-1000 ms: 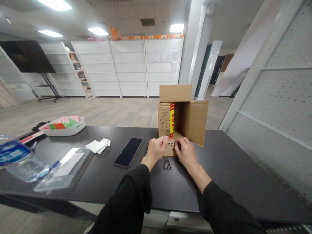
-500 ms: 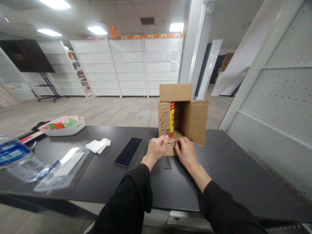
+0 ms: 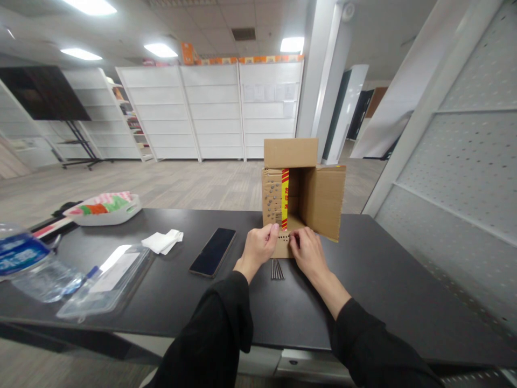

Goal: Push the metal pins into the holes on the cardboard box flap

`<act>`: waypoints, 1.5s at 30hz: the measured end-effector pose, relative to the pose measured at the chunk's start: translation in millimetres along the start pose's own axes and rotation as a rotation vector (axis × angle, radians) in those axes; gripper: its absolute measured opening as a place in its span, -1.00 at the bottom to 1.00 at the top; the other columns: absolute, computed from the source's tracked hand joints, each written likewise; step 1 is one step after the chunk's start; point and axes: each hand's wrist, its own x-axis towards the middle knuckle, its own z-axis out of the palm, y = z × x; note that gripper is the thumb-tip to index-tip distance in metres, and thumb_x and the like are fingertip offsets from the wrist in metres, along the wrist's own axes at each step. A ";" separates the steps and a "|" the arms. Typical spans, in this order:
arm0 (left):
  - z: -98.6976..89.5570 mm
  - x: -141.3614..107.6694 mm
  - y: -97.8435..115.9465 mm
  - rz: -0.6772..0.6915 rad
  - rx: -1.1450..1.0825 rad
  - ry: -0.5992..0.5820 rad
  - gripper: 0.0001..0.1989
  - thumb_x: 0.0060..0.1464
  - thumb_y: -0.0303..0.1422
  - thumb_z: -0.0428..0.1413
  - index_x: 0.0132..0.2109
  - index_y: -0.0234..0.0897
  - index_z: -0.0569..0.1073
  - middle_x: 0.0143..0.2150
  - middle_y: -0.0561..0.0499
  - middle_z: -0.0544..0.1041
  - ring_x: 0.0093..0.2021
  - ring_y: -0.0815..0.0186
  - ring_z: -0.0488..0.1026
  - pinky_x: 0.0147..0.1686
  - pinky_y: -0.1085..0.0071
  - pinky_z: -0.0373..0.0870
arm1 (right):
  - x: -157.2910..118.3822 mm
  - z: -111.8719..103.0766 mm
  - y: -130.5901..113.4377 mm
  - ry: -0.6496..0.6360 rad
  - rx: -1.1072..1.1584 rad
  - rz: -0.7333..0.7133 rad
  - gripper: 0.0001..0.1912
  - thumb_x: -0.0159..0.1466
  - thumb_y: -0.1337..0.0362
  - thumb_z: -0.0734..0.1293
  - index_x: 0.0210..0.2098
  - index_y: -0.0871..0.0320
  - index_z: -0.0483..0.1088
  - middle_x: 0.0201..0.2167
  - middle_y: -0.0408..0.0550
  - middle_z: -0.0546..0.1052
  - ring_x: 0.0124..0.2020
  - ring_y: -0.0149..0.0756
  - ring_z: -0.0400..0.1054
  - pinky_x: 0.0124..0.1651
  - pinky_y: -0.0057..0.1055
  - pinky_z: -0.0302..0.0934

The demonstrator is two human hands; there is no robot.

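Note:
An open cardboard box (image 3: 329, 202) stands on the dark table, its opening facing me and its flaps spread. Yellow and red tape (image 3: 285, 199) runs down its left flap, beside several small holes or dots. The lower flap (image 3: 283, 251) has a row of dark holes. My left hand (image 3: 260, 245) is closed at the left edge of that flap; what it pinches, if anything, is hidden. My right hand (image 3: 309, 249) has its fingers pressed together at the flap's right side, over something too small to make out. Several thin nails or screws (image 3: 277, 269) lie side by side just below the flap.
On the table (image 3: 371, 291), left of my hands, lie a phone (image 3: 212, 252), white tissues (image 3: 162, 241) and a clear plastic case (image 3: 107, 280). Farther left are a water bottle (image 3: 36, 264) and a white basket (image 3: 107, 215) with colourful cloth. A perforated panel (image 3: 464, 172) rises at the right.

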 end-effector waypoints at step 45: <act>-1.8 0.4 3.4 -0.011 0.011 -0.004 -0.54 0.30 -0.18 -0.17 -0.56 -0.24 0.15 -0.65 0.13 0.16 -0.63 0.49 0.06 -0.55 0.48 -0.02 | 0.7 0.2 -4.5 -0.043 -0.108 0.025 -0.84 0.37 0.31 0.16 -0.28 0.15 0.34 -0.31 0.07 0.45 -0.23 -0.12 0.28 -0.24 -0.27 0.02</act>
